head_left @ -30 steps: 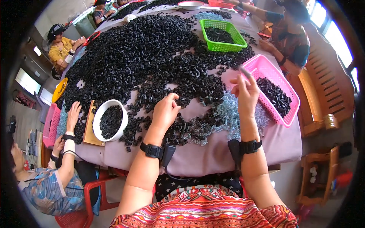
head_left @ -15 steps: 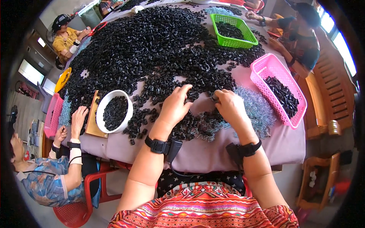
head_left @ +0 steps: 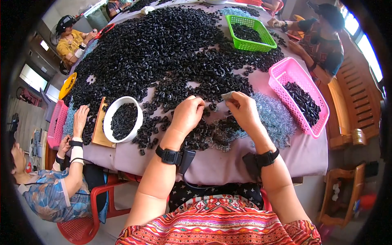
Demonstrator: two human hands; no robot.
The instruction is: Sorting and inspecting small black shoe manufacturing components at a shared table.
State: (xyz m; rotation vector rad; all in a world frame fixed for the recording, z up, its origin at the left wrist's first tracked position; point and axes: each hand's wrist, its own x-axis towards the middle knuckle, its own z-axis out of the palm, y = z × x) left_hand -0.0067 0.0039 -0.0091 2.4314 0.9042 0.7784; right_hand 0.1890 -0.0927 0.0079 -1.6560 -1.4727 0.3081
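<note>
My left hand [head_left: 188,115] is over the near side of a big heap of small black plastic pieces [head_left: 155,45]. Its fingers are drawn together, and whatever may be between them is hidden. To its right, my right hand [head_left: 243,111] has thumb and fingers pinched together. Something greyish shows at its fingertips, either a small piece or a finger covering; I cannot tell which. Below and beside the right hand lies a loose pile of small silvery-blue springs [head_left: 275,116], with black pieces mixed in at its left.
A pink basket [head_left: 275,79] with black pieces stands at right, a green basket [head_left: 255,48] behind it. On the left are a white bowl [head_left: 139,118], a wooden board [head_left: 98,132] and another pink basket [head_left: 57,122]. Co-workers sit around the cloth-covered table [head_left: 212,167].
My left hand's fingers, spread over the pieces before, have come together. My right hand has shifted slightly left, and the grey bit at its fingertips shows more. The left co-worker's hand has moved up.
</note>
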